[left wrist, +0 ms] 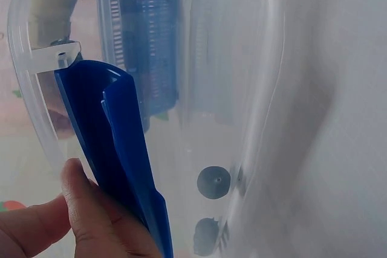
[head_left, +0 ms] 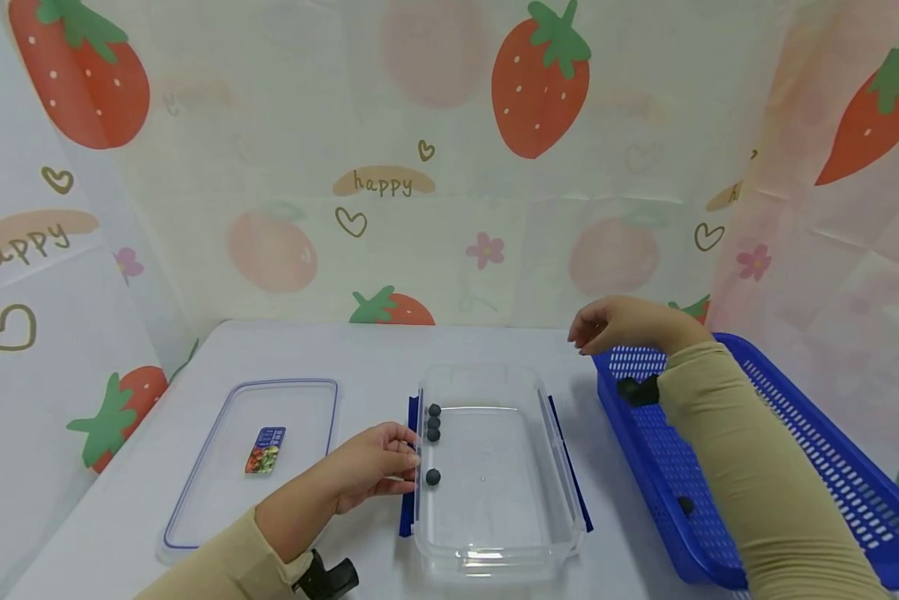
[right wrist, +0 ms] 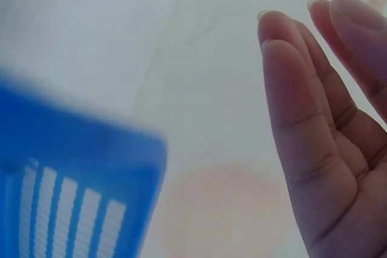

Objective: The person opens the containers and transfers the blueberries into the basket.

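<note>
A clear plastic container point(head_left: 494, 554) with blue side latches stands in the middle of the table. Several small dark balls point(head_left: 433, 477) lie inside it along its left wall; two balls point(left wrist: 213, 182) show through the plastic in the left wrist view. My left hand point(head_left: 377, 467) holds the container's left edge, its fingers against the blue latch point(left wrist: 130, 143). Raised over the far left corner of a blue basket point(head_left: 644, 492) is my right hand point(head_left: 621, 325), fingers loosely bent, nothing between them in the right wrist view. Inside the basket is a dark ball point(head_left: 686, 506).
To the left, a clear lid point(head_left: 217, 467) with a blue seal lies flat, bearing a colourful label point(head_left: 265, 450). A strawberry-printed sheet point(head_left: 449, 250) hangs behind and at both sides. The right forearm crosses above the basket.
</note>
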Available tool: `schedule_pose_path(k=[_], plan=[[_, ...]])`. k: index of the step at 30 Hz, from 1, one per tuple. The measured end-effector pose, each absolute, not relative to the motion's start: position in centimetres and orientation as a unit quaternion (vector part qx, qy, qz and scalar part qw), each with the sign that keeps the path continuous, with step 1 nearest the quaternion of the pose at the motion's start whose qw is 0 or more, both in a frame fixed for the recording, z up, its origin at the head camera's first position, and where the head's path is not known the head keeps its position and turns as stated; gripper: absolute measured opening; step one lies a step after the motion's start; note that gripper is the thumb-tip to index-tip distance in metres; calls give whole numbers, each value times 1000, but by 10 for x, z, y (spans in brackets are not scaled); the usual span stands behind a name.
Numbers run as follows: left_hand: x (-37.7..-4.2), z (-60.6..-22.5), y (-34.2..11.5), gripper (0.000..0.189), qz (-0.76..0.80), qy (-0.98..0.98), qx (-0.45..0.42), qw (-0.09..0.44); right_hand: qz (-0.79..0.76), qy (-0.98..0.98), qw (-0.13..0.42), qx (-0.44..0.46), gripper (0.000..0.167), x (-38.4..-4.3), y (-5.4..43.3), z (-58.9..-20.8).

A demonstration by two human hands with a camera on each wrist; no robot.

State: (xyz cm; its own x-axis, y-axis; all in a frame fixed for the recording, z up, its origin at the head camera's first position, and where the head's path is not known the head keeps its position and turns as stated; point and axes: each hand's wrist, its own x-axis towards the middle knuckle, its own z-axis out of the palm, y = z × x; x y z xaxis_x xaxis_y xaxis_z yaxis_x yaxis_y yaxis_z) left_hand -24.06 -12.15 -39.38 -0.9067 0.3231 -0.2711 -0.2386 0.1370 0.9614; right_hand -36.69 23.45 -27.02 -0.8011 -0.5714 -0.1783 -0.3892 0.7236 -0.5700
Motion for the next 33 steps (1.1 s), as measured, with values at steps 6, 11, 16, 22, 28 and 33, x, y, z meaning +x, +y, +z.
schedule_pose_path(k=[6,11,16,22,28,33], plan=[[-240,-394,-121,34,658,721,29,215,-263,892,196,-312,15,-361,198,-274],[-240,-394,-121,33,659,721,28,215,-258,876,226,-339,16,-354,167,-279],[-240,-393,-121,33,659,720,29,216,-244,866,244,-361,17,-348,138,-291],[-239,-393,-121,32,660,718,29,217,-221,855,262,-389,16,-340,107,-308],[-240,-393,-122,31,659,719,27,218,-177,849,288,-406,18,-331,79,-325],[-240,-393,-122,31,661,716,31,222,-161,842,298,-421,15,-329,66,-342]])
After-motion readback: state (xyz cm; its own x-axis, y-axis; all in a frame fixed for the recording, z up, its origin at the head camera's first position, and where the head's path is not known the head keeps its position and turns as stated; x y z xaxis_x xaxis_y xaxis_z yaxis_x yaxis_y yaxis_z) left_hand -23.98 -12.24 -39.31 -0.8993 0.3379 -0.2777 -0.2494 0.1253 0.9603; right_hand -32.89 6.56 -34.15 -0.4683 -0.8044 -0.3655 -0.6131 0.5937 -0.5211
